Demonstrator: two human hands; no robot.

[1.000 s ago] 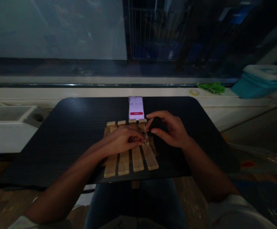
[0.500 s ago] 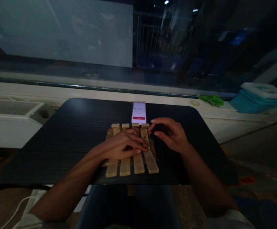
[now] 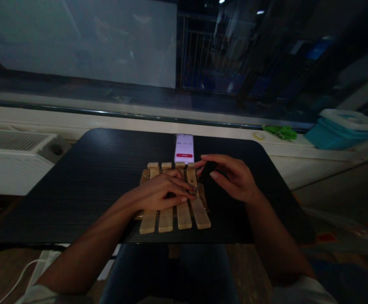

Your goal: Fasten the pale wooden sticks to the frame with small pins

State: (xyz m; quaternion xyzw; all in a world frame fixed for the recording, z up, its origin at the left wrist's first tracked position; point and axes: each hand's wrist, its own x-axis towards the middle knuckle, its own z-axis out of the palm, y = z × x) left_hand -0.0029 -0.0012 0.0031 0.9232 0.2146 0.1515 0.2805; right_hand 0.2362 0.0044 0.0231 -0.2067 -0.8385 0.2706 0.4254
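Pale wood makes up the slatted piece (image 3: pixel 184 216), 4 slats side by side, which lies towards the near edge of the black table (image 3: pixel 107 169), with a lit phone (image 3: pixel 184 148) just beyond its far ends. The left hand (image 3: pixel 161 192) lies palm-down across the slats, fingers bent and close together, their tips by a small metal part (image 3: pixel 195 191) at the rightmost slat (image 3: pixel 200 213). I cannot tell whether they pinch it or only rest beside it. The right hand (image 3: pixel 236 177) hangs just right of that slat, thumb and forefinger curved apart around a dark shape (image 3: pixel 207 172); in this dim light it could be something held or merely shadow, so I cannot tell whether that hand grips anything.

The step in hand looks like fine fingertip work at the metal part, the left hand apparently bracing the wood while the right attends from the side. As I judge it, the next move calls for a steady slat, good alignment of the small part and light finger pressure
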